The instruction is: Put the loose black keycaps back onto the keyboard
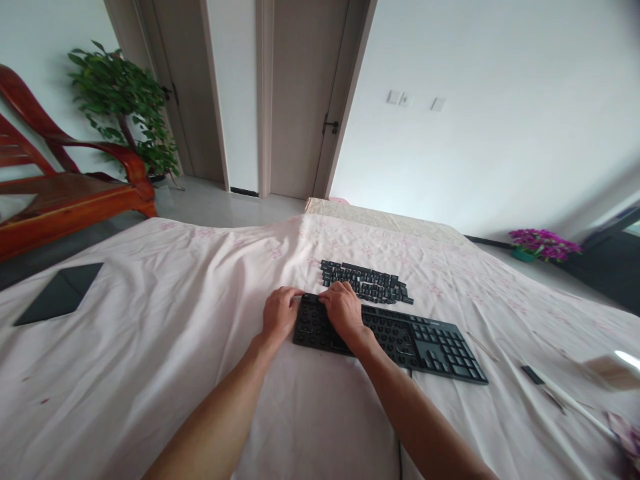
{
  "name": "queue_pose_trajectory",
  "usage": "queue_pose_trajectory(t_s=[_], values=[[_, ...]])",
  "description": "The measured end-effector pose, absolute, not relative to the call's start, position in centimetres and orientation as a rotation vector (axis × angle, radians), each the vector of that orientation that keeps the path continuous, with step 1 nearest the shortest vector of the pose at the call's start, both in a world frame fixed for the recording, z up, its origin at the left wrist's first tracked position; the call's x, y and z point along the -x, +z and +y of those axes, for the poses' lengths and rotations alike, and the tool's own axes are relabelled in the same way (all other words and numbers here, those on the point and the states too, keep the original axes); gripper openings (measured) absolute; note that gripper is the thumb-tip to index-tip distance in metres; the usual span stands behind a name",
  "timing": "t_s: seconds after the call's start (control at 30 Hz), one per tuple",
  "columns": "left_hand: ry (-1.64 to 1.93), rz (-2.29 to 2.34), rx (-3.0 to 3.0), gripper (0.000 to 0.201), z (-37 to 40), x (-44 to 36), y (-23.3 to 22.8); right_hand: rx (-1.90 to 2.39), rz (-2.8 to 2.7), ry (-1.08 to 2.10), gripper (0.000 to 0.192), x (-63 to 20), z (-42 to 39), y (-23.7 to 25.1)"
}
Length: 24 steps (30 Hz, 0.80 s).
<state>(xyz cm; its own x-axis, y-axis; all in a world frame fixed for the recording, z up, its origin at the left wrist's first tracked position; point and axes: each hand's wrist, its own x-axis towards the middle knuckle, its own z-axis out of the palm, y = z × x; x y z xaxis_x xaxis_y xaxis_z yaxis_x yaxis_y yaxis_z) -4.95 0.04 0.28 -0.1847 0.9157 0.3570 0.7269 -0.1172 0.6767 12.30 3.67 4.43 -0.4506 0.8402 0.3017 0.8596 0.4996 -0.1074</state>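
Black keyboard [400, 337] lies on a pale pink floral cloth [175, 347], angled, most keycaps off at its left and middle, number pad at its right end still capped. Loose keycaps [367, 282] lie in rows just behind it. Left hand [280, 312] curls over the keyboard's left edge, fingers bent against it. Right hand [343, 308] rests on the upper left key area, fingertips pressed down; cannot tell if a cap is pinched. Dark flat pad [60, 292] far left.
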Motion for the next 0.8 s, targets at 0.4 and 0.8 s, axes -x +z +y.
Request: queue_pose_trajectory(t_s=[0.4,0.8], values=[[1.193,1.901,-1.854,0.032,0.1,4.9,0.3,1.394,-2.501,-0.162,0.021,-12.1,3.9,4.6],[1.182,1.912,-1.847,0.032,0.1,4.9,0.1,1.359,-2.672,-0.353,0.022,-10.9,2.1,5.5]])
